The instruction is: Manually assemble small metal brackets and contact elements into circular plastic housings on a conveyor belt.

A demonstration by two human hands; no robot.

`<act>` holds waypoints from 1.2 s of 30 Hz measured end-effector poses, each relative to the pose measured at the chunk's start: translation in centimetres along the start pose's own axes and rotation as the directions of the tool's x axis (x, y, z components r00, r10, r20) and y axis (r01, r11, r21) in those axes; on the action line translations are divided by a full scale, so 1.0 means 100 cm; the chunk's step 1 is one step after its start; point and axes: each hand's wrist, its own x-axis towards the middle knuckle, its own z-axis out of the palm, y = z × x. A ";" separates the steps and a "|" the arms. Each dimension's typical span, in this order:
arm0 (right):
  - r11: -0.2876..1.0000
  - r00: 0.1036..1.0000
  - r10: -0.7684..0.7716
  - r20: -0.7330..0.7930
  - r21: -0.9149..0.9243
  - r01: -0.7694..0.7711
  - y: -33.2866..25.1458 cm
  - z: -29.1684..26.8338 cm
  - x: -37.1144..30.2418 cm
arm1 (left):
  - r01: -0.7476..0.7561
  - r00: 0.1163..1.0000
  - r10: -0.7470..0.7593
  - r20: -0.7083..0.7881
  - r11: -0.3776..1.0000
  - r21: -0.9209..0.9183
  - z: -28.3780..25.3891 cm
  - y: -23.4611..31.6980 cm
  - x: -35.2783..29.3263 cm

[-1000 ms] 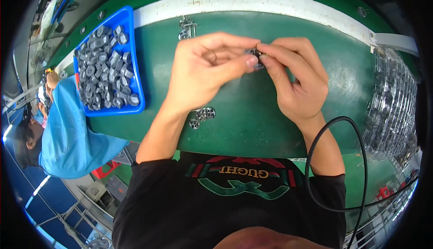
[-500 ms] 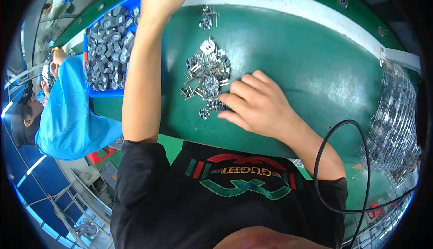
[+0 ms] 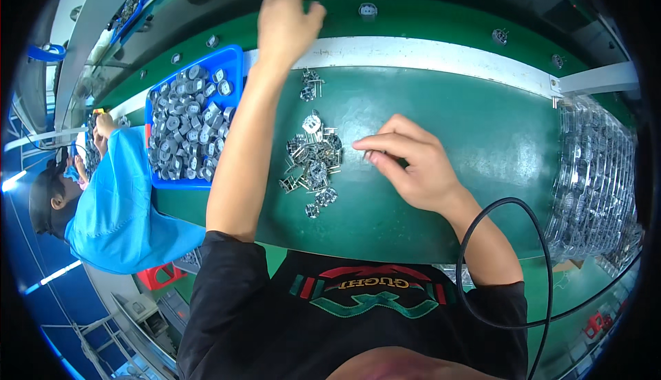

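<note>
My left hand reaches over the green belt beyond the white rail, its fingers apart and holding nothing. To its right, a small round grey-and-white part lies on the belt. My right hand is just right of a pile of small metal-pinned electronic parts on the green table. Its thumb and index finger are pinched together; anything between them is too small to make out. A few more pinned parts lie apart from the pile, near the rail.
A blue bin full of grey round housings stands left of my left forearm. Stacked clear plastic trays are at the right. A black cable loops by my right arm. A person in blue sits at the left.
My left hand has come away from a shiny part at its fingertips and is now empty. My right hand has drawn back from the pile's edge. The whole view has shifted.
</note>
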 end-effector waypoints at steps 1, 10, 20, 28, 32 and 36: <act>0.998 0.997 -0.051 -0.057 0.035 0.053 0.002 -0.005 0.000 | -0.146 0.989 0.147 0.014 0.988 -0.048 0.011 0.006 0.008; 0.962 0.951 0.154 -0.266 0.260 -0.083 -0.001 -0.027 0.006 | -0.084 0.859 0.117 0.498 0.993 -0.088 0.032 0.047 0.031; 0.998 0.858 -0.006 -0.513 0.051 0.038 -0.003 -0.032 0.003 | 0.691 0.703 -0.206 0.681 -0.031 -0.722 -0.048 0.105 -0.060; 0.928 0.826 -0.320 -0.464 -0.328 0.175 -0.012 -0.026 0.008 | 0.635 0.751 -0.129 0.648 -0.130 -0.762 -0.050 0.117 -0.102; 0.888 0.814 -0.387 -0.432 -0.413 0.204 -0.010 -0.024 0.008 | 0.675 0.726 -0.117 0.678 -0.067 -0.734 -0.050 0.118 -0.104; 0.864 0.806 -0.418 -0.420 -0.459 0.210 -0.009 -0.022 0.009 | 0.676 0.717 -0.164 0.677 -0.070 -0.733 -0.049 0.123 -0.105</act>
